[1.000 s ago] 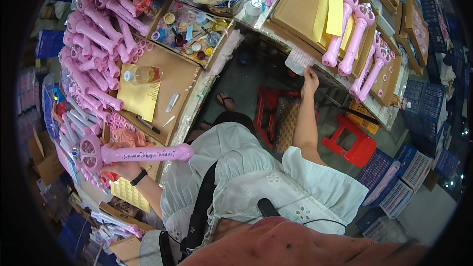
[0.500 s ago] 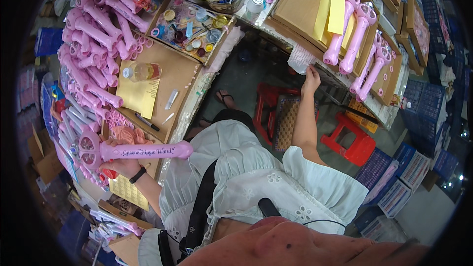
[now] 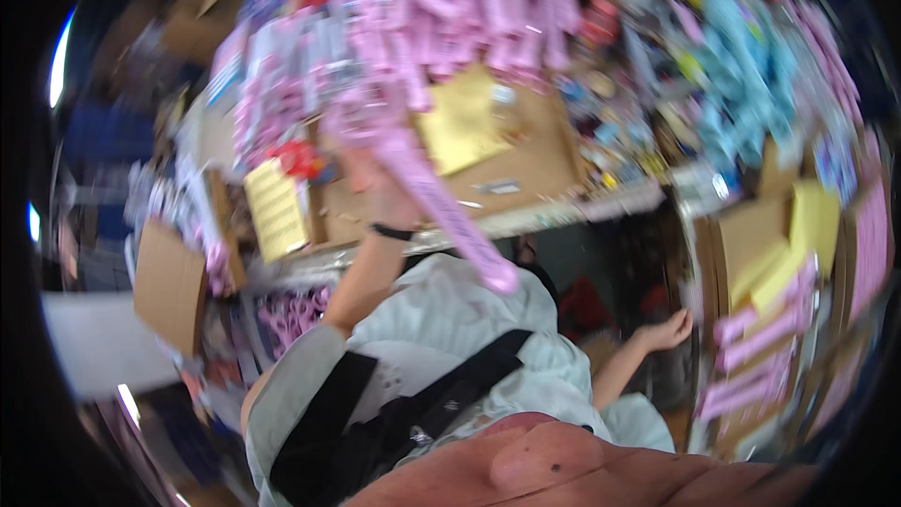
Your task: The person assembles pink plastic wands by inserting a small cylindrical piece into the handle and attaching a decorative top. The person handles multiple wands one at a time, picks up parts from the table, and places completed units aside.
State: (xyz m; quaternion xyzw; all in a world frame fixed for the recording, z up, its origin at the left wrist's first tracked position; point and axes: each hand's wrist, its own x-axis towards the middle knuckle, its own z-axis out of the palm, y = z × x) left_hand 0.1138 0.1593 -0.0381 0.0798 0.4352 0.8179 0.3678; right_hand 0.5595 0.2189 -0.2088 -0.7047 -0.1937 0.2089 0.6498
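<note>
A pink toy wand (image 3: 449, 209) slants across the view, its round head up at the left and its handle end above my lap. My left hand (image 3: 385, 195) is closed around it just below the head. A dark band circles that wrist. To the right, my right hand (image 3: 668, 330) is by the edge of the side table, fingers curled together; blur hides what, if anything, is pinched. Beyond the wand, a yellow sheet (image 3: 455, 136) lies in a cardboard tray (image 3: 549, 145) with a small clear bottle (image 3: 506, 113).
A heap of pink wands (image 3: 469, 9) covers the far table. Light-blue pieces (image 3: 746, 66) stand at the far right. More pink wands (image 3: 765, 343) and yellow paper (image 3: 812, 225) rest on the right side table. A cardboard box (image 3: 169, 282) is at left.
The view has swung left and blurred. The wand has turned from level to slanting, still in my left hand. The translucent sheet my right hand pinched is no longer clear to see.
</note>
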